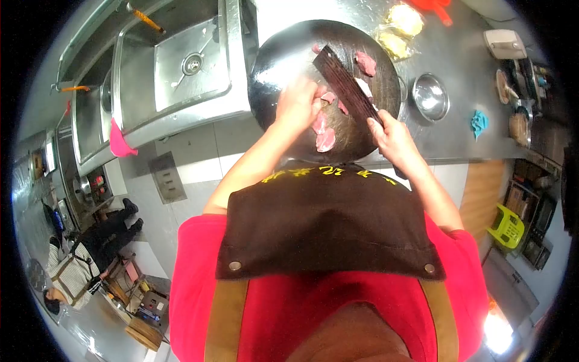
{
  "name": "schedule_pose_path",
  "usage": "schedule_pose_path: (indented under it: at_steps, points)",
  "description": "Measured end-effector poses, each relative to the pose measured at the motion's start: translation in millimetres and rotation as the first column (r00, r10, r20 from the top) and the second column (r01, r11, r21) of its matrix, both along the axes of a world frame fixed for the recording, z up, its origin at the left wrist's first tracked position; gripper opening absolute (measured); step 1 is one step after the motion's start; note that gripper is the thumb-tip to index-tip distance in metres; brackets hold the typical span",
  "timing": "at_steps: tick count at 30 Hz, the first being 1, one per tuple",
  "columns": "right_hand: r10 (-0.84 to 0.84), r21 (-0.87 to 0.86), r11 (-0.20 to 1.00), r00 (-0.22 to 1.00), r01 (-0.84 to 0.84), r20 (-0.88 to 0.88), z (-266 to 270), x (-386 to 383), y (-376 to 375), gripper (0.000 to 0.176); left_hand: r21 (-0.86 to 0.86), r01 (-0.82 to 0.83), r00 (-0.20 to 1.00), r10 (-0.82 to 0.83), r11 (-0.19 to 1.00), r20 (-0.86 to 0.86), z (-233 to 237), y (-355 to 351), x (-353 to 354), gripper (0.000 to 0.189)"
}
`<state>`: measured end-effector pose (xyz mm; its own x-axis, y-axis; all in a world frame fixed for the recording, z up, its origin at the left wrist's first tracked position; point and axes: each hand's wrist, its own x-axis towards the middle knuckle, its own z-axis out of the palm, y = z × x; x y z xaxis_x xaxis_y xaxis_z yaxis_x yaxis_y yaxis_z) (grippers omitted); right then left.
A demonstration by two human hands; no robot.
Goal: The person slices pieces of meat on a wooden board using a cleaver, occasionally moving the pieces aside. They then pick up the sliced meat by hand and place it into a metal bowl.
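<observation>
A round dark chopping board (280, 51) lies on the metal counter in front of me. My right hand (395, 140) grips the handle of a cleaver (347, 84), whose broad dark blade slants across the board toward the upper left. To the left of the blade, my left hand (298, 104) has its fingers curled in on a small slice of raw meat (328, 97). Nearer to me lies a larger pink piece of meat (325, 140). Beyond the blade, another piece of meat (365, 63) rests on the board. The cleaver partly covers some pale meat behind it.
Right of the board are a metal bowl (430, 98) and a blue cloth (479, 123). Bags with yellow contents (403, 23) sit behind it. A sink (211, 78) is at left, with a pink cloth (122, 142) over its edge. Another person (78, 265) stands far left.
</observation>
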<state>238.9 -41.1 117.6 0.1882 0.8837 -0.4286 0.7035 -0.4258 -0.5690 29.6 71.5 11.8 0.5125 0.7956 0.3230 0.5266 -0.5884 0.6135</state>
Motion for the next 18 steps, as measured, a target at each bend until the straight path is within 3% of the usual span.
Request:
schedule_pose_path:
  at_steps: [3, 6, 9, 12, 14, 18]
  points:
    - [0.033, -0.054, 0.998, 0.999, -0.032, 0.011, 0, -2, -4, 0.033, -0.056, -0.006, 1.0, 0.005, 0.998, -0.006, -1, -3, -5, 0.014]
    - [-0.052, -0.076, 0.996, 0.998, 0.055, 0.039, -9, 0, -3, 0.034, -0.303, 0.004, 0.997, 0.02, 0.953, 0.074, 7, -6, -6, 0.014]
    - [-0.054, -0.007, 0.999, 0.998, 0.054, 0.025, 3, 0, -2, 0.034, -0.287, -0.039, 0.992, 0.073, 0.957, 0.108, 7, -5, -7, 0.014]
    - [-0.007, -0.024, 1.0, 0.999, 0.006, -0.037, 6, 4, -8, 0.032, -0.118, 0.154, 0.981, -0.137, 0.981, 0.137, 10, 5, -18, 0.014]
    - [-0.005, -0.078, 0.997, 0.995, -0.002, -0.096, 1, 7, -13, 0.029, -0.021, 0.219, 0.974, -0.217, 0.976, 0.071, 9, 7, -22, 0.013]
    - [0.047, -0.099, 0.993, 0.994, -0.057, -0.094, 2, 4, -17, 0.028, 0.055, 0.23, 0.97, -0.234, 0.972, 0.062, 4, 5, -24, 0.013]
